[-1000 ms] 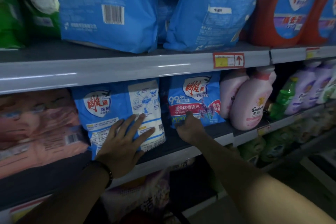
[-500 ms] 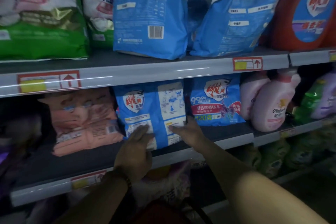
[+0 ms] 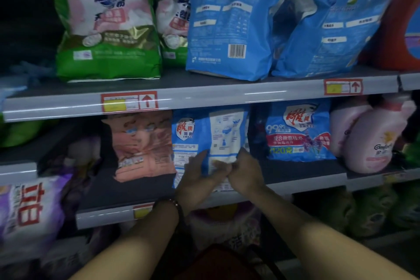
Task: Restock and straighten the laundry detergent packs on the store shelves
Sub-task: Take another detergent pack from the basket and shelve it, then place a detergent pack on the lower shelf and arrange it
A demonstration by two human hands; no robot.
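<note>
The blue detergent pack (image 3: pixel 209 143) stood on the middle shelf (image 3: pixel 306 173), near its front edge. It leaned back a little, and its printed panel of small text faced me. Both hands were on its lower half, close together with the thumbs nearly touching. The left hand (image 3: pixel 200 179) lay against the front of the pack with its fingers straight and pointing up. The right hand (image 3: pixel 245 170) had its fingers curled in and pinched the pack's lower right part. From my feed I could not tell how far they reached behind it. A dark beaded bracelet (image 3: pixel 177 206) circled the left wrist.

Just to the right, with a dark gap between them, a second blue pack (image 3: pixel 297 134) stood front-on, showing its red logo. Beyond that a pink softener bottle (image 3: pixel 372 141) leaned on the same shelf. To the left of the held pack a pink pack (image 3: pixel 143 143) slumped, creased and tilted. Its edge touched or came very near the blue one.

On the upper shelf (image 3: pixel 227 95) two green packs (image 3: pixel 106 29) stood side by side at the left. Right of them stood two large blue bags (image 3: pixel 229 20), backs outward, one showing a barcode. A red jug (image 3: pixel 404 29) was cut off by the right edge of the view. Red-framed price tags (image 3: pixel 129 101) sat on the shelf rail. Lower left, a purple pack (image 3: pixel 29 211) showed large red characters. The whole view was dim and blurred at the edges.
</note>
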